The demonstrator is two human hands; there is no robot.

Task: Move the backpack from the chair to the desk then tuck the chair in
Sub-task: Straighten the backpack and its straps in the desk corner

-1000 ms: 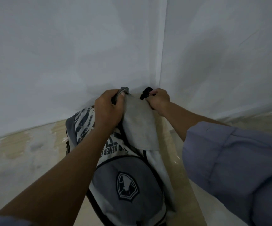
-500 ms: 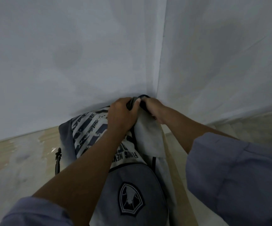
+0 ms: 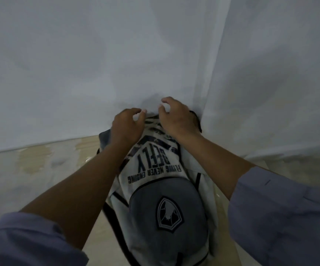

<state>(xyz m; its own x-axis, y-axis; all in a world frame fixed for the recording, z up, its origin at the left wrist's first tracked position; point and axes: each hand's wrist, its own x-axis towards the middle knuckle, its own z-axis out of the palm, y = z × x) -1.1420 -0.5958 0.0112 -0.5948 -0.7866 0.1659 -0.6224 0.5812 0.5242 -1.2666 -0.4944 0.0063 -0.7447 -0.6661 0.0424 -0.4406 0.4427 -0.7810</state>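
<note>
A grey and white backpack (image 3: 155, 181) with dark lettering and a shield badge on its grey front pocket lies on the pale wooden desk (image 3: 40, 169), its top pushed into the corner of the walls. My left hand (image 3: 126, 127) hovers at the bag's top left with fingers curled apart and nothing in them. My right hand (image 3: 176, 118) rests its heel on the bag's top right, its fingers also spread and lifted off the fabric. The chair is out of sight.
Two white walls meet in a corner (image 3: 211, 93) right behind the backpack. The desk surface runs off to the left, patchy and glossy. At the far right a strip of pale floor or ledge (image 3: 299, 166) shows.
Both hands gripped the bag's top handle a moment ago. They have since let go and opened, and the backpack now lies flatter against the wall corner with its lettering showing.
</note>
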